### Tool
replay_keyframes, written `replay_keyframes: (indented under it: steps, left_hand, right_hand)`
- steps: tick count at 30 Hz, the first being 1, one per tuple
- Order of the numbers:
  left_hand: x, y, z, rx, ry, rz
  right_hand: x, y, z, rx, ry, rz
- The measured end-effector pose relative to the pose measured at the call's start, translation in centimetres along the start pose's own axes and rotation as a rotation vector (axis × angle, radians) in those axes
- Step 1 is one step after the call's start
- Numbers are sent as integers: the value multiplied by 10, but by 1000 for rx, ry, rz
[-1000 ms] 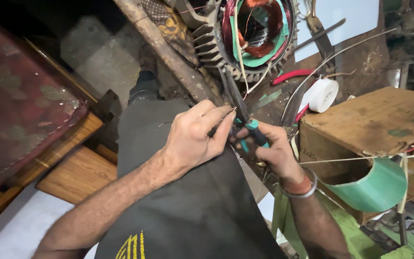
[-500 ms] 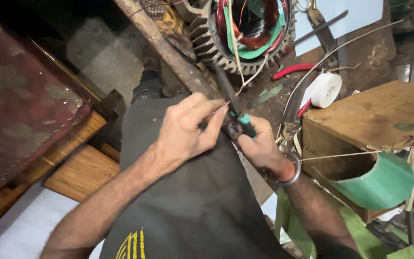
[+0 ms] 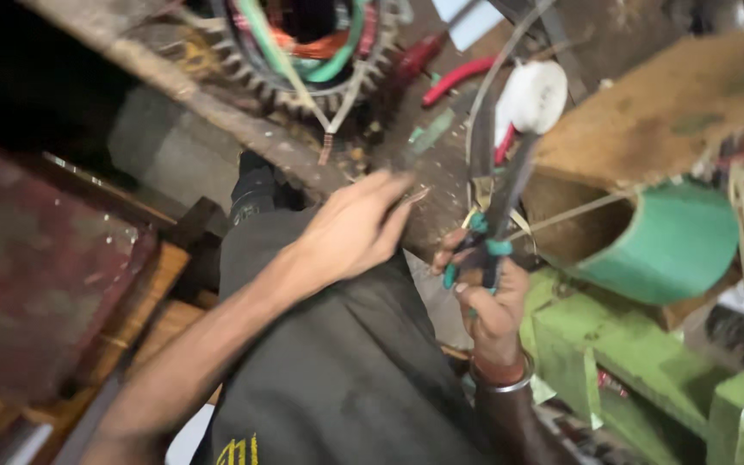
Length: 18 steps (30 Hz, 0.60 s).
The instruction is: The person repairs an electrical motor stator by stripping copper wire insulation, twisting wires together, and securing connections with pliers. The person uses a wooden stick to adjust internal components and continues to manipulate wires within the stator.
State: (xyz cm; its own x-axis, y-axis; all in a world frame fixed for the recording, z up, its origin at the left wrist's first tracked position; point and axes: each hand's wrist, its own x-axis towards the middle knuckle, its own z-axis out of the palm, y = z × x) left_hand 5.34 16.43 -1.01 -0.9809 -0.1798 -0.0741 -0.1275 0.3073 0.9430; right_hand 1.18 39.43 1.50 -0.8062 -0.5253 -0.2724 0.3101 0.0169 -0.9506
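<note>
My right hand (image 3: 492, 301) grips the teal handles of a pair of pliers (image 3: 486, 232), whose dark jaws point up toward a white tape roll (image 3: 534, 95). A metal bangle sits on that wrist. My left hand (image 3: 356, 228) reaches forward over my dark-trousered lap, fingers stretched and pinching what looks like a thin wire end near a rusty metal bar (image 3: 243, 129). Above the bar is a motor stator (image 3: 303, 52) with toothed rim and copper, green and red windings. The view is motion-blurred.
A wooden box (image 3: 647, 112) stands at right with a curled green sheet (image 3: 673, 250) hanging below it. Green metal blocks (image 3: 596, 353) lie lower right. A red-handled tool (image 3: 458, 73) rests near the stator. A dark reddish panel (image 3: 36, 284) and wooden frame fill the left.
The two hands have drawn apart: the right hand with the pliers swung right and tilted upright, the left hand stretched forward. The view shifted so the stator sits higher and left.
</note>
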Motion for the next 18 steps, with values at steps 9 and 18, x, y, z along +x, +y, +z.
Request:
replay_keyframes:
  steps: [9,18]
  left_hand:
    - [-1,27,36,-303,-187,32]
    - [-49,52,-42,-256,-160,-132]
  right_hand:
    - [-10,-23,16,-715,31,-283]
    - [136,-25,26,-171,337,-73]
